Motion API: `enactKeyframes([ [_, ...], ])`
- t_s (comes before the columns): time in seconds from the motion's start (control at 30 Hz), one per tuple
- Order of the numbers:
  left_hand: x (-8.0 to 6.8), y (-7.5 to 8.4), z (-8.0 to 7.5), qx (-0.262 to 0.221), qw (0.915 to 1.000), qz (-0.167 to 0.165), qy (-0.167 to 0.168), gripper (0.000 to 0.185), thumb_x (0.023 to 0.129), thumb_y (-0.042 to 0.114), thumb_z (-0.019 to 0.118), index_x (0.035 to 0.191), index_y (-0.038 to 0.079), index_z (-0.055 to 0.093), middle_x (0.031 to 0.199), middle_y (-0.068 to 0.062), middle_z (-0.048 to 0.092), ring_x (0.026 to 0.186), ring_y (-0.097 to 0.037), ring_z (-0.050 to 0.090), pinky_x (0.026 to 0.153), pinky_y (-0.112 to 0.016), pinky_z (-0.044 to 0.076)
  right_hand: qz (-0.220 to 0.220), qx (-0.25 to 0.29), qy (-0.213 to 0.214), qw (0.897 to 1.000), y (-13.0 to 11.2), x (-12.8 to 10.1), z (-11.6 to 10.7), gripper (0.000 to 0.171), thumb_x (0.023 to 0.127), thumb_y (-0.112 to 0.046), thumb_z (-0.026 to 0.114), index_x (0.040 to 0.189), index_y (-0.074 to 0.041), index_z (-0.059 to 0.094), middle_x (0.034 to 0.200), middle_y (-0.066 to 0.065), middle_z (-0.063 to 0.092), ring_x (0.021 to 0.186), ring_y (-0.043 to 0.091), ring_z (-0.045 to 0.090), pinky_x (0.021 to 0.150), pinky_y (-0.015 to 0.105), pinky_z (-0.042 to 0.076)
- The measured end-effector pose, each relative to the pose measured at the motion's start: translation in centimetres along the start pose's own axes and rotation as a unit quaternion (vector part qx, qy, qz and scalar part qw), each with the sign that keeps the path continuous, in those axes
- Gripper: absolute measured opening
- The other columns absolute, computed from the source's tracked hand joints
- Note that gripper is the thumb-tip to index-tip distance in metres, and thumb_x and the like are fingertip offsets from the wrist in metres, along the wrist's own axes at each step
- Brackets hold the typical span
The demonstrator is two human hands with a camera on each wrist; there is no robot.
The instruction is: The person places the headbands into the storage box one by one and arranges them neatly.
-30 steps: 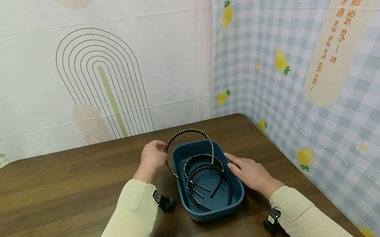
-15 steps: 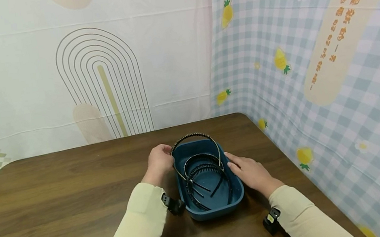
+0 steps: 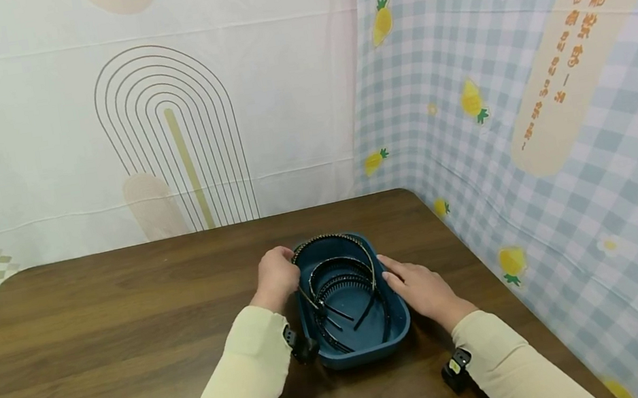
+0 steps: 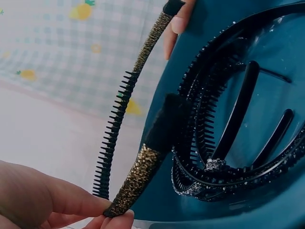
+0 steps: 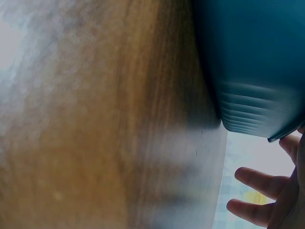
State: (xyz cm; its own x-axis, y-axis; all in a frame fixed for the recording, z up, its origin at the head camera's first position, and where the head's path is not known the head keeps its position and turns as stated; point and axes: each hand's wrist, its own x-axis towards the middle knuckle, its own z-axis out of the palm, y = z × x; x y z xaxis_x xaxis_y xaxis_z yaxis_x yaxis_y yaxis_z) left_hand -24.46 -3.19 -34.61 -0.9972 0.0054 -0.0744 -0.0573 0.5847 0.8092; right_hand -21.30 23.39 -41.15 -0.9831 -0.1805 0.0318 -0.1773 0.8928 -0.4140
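My left hand point(image 3: 277, 279) pinches a black headband with gold glitter ends point(image 4: 136, 179) between thumb and fingertips. Its comb-toothed arch point(image 4: 116, 129) shows in the left wrist view. In the head view this headband stands over the left and back part of a blue plastic basket point(image 3: 367, 358), ends pointing down into it. Inside lie several black headbands point(image 4: 238, 180), nested together, some with small teeth and sparkly stones. My right hand point(image 3: 424, 288) rests against the basket's right rim with fingers extended; the right wrist view shows fingertips point(image 5: 259, 182) beside the basket wall point(image 5: 257, 57).
The basket stands on a dark brown wooden table point(image 3: 129, 337), near its right side. A white cloth point(image 3: 291, 93) hangs behind the table, and a blue checked cloth point(image 3: 455, 158) with pineapple prints hangs along the right edge.
My left hand has moved right and slightly toward me, carrying the gold and black headband from the basket's left edge down over the other headbands. The right hand has stayed at the rim.
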Motion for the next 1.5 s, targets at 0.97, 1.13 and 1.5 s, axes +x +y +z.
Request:
enactKeyframes([
  [0.97,0.1,0.4,1.4,0.072,0.9969,0.019,-0.026,0.034,0.088,-0.007,0.053,0.121,-0.006,0.060,0.123,-0.022,0.060,0.099,-0.030,0.055,0.079,-0.037,0.049,-0.006,0.009,0.000,1.000,-0.4,0.0,0.1,0.053,0.104,-0.047,0.033,0.152,-0.025,0.031,0.145,0.013,0.048,0.130,0.037,0.046,0.104,0.058,0.036],
  [1.13,0.1,0.4,1.3,0.070,0.9967,0.020,-0.036,0.035,0.087,-0.008,0.054,0.122,-0.005,0.060,0.123,-0.022,0.059,0.095,-0.029,0.053,0.068,-0.032,0.045,-0.008,0.002,0.002,1.000,-0.3,0.1,0.1,0.052,0.104,-0.046,0.032,0.152,-0.025,0.032,0.144,0.013,0.048,0.130,0.038,0.046,0.103,0.059,0.036],
  [1.5,0.1,0.1,-0.1,0.034,0.9982,0.038,-0.031,0.033,0.087,-0.003,0.060,0.120,-0.005,0.060,0.122,-0.022,0.059,0.099,-0.031,0.056,0.080,-0.039,0.050,-0.017,-0.022,0.006,1.000,-0.3,0.2,-0.1,0.052,0.104,-0.044,0.034,0.152,-0.024,0.033,0.143,0.013,0.049,0.129,0.038,0.047,0.101,0.063,0.035],
])
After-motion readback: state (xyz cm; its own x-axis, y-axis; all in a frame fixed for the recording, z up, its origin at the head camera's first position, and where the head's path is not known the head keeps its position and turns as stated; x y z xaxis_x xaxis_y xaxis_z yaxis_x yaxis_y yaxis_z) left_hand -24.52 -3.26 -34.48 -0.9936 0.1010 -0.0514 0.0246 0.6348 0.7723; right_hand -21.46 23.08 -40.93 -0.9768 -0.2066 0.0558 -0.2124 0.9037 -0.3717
